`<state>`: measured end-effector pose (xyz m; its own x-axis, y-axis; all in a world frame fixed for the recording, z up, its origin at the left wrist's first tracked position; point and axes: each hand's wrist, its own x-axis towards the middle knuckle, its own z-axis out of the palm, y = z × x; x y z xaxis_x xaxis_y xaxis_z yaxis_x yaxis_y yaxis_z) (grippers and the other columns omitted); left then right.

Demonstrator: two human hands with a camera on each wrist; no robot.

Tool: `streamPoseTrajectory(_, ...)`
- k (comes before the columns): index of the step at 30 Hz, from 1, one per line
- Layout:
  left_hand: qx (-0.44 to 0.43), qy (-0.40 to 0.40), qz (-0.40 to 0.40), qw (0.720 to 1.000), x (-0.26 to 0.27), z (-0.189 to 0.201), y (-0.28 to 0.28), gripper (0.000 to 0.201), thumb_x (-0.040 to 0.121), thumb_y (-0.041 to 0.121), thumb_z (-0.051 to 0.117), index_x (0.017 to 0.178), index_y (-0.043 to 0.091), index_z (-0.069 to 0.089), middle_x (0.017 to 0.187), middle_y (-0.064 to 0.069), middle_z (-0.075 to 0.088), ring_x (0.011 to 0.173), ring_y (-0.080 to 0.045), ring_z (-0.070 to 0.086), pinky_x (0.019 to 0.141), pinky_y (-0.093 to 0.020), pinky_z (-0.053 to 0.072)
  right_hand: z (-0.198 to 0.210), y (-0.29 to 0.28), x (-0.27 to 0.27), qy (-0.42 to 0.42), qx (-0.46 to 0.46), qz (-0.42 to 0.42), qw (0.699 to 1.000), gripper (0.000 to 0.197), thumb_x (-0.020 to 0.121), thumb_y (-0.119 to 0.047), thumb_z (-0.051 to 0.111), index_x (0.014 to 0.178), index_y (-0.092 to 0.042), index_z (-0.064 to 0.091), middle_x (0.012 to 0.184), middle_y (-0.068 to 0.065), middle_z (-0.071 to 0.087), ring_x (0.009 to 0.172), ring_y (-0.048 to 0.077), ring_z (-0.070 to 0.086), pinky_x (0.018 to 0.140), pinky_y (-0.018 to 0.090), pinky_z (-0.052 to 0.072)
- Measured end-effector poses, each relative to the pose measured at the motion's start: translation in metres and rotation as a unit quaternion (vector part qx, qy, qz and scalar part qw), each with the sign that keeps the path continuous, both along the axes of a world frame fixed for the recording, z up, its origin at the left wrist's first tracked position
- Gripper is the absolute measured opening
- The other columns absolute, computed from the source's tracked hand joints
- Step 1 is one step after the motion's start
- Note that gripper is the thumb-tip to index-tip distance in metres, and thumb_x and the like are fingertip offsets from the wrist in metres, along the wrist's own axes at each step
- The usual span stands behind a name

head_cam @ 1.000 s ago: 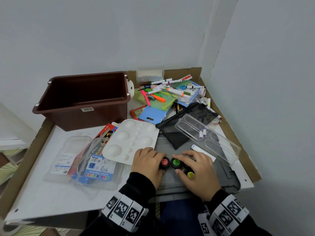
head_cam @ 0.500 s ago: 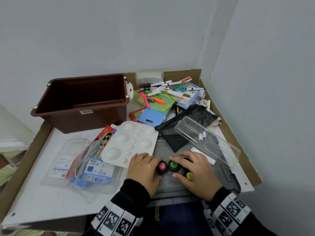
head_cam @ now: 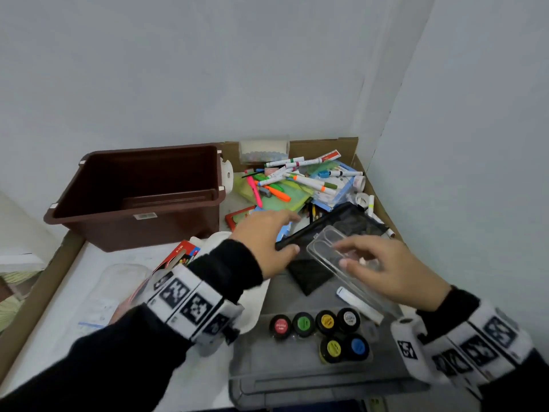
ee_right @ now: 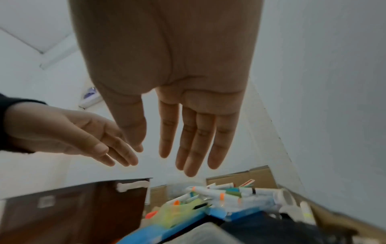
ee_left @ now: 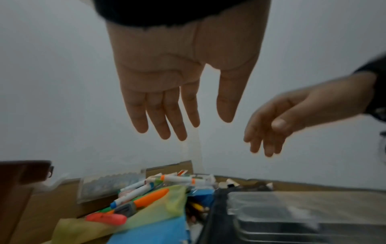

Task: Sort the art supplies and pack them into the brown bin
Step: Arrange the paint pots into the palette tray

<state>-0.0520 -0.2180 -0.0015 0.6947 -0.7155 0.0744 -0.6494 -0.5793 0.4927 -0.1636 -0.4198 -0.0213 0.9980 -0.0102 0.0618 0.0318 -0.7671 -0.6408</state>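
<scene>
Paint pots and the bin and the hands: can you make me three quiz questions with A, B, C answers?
1. Where is the brown bin?
A. far left of the table
B. on the floor
C. on the grey lid

2. How many paint pots are there?
A. three
B. six
C. nine

3. What are the left hand and right hand doing?
A. gripping markers
B. making fists
C. reaching with open fingers, holding nothing

Answers:
1 A, it stands at the table's far left.
2 B, four pots in one row and two below.
3 C, both wrist views show straight, empty fingers.
</scene>
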Motion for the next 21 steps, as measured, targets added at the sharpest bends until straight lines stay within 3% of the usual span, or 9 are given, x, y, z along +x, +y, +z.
streamPoseTrajectory(2,0.058,-0.005,0.02,0.998,0.033,0.004,-0.026,0.051,0.087,0.032,0.057,0.134,0.021,0.041,0.133,-0.001,0.05,0.122,-0.019,0.044,0.102,-0.031,0.036,0.005,-0.017,0.032,0.002,-0.038,-0.02,0.999,0.03,0.088,-0.026,0.061,0.117,-0.023,0.06,0.106,-0.008,0.063,0.095,0.007,0.058,0.083,0.018,0.045)
streamPoseTrajectory(4,0.13,-0.001,0.038,0.991,0.064,0.0,-0.052,0.056,0.087,0.032,0.057,0.137,0.019,0.035,0.135,-0.006,0.047,0.122,-0.024,0.045,0.099,-0.034,0.039,0.004,-0.033,0.07,0.043,-0.089,-0.04,0.994,0.042,0.088,-0.029,0.059,0.129,-0.022,0.051,0.121,0.0,0.058,0.109,0.015,0.055,0.094,0.028,0.044)
streamPoseTrajectory(7,0.224,0.002,0.063,0.973,0.096,-0.014,-0.084,0.066,0.086,0.036,0.057,0.141,0.016,0.027,0.136,-0.012,0.043,0.122,-0.03,0.044,0.097,-0.039,0.043,-0.006,-0.05,0.127,0.096,-0.16,-0.044,0.981,0.06,0.087,-0.032,0.06,0.141,-0.024,0.035,0.141,0.005,0.043,0.127,0.022,0.041,0.105,0.034,0.035)
streamPoseTrajectory(11,0.29,0.036,0.066,0.954,0.113,-0.041,-0.111,0.083,0.087,0.041,0.057,0.147,0.016,0.005,0.152,-0.016,0.013,0.139,-0.035,0.015,0.109,-0.05,0.022,-0.029,-0.056,0.184,0.168,-0.239,-0.063,0.954,0.085,0.079,-0.039,0.069,0.146,-0.032,0.018,0.153,0.01,0.02,0.136,0.031,0.028,0.107,0.049,0.031)
streamPoseTrajectory(14,0.308,0.068,0.098,0.944,0.117,-0.052,-0.12,0.088,0.086,0.039,0.061,0.147,0.018,0.001,0.153,-0.018,0.002,0.14,-0.039,0.004,0.108,-0.059,0.014,-0.045,-0.053,0.201,0.226,-0.285,-0.068,0.929,0.104,0.07,-0.046,0.076,0.145,-0.041,0.005,0.155,0.009,0.01,0.137,0.035,0.025,0.104,0.056,0.032)
streamPoseTrajectory(17,0.3,0.076,0.098,0.946,0.124,-0.055,-0.115,0.067,0.09,0.023,0.056,0.143,0.012,0.017,0.149,-0.017,0.015,0.138,-0.038,0.013,0.109,-0.056,0.021,-0.049,-0.054,0.209,0.214,-0.274,-0.059,0.936,0.099,0.072,-0.037,0.075,0.145,-0.038,0.007,0.147,0.014,0.029,0.125,0.034,0.042,0.093,0.047,0.041)
streamPoseTrajectory(19,0.297,0.055,0.081,0.95,0.131,-0.054,-0.106,0.062,0.086,0.023,0.06,0.138,0.01,0.026,0.145,-0.015,0.025,0.135,-0.035,0.021,0.107,-0.051,0.029,-0.046,-0.057,0.211,0.183,-0.241,-0.046,0.952,0.084,0.077,-0.029,0.07,0.144,-0.032,0.018,0.131,0.014,0.049,0.11,0.032,0.053,0.085,0.039,0.048)
streamPoseTrajectory(21,0.275,0.053,0.084,0.956,0.138,-0.048,-0.097,0.057,0.085,0.023,0.06,0.135,0.01,0.034,0.141,-0.014,0.034,0.131,-0.033,0.032,0.104,-0.046,0.035,-0.04,-0.06,0.211,0.162,-0.218,-0.05,0.961,0.072,0.08,-0.025,0.065,0.141,-0.028,0.027,0.122,0.012,0.056,0.103,0.031,0.056,0.077,0.034,0.048)
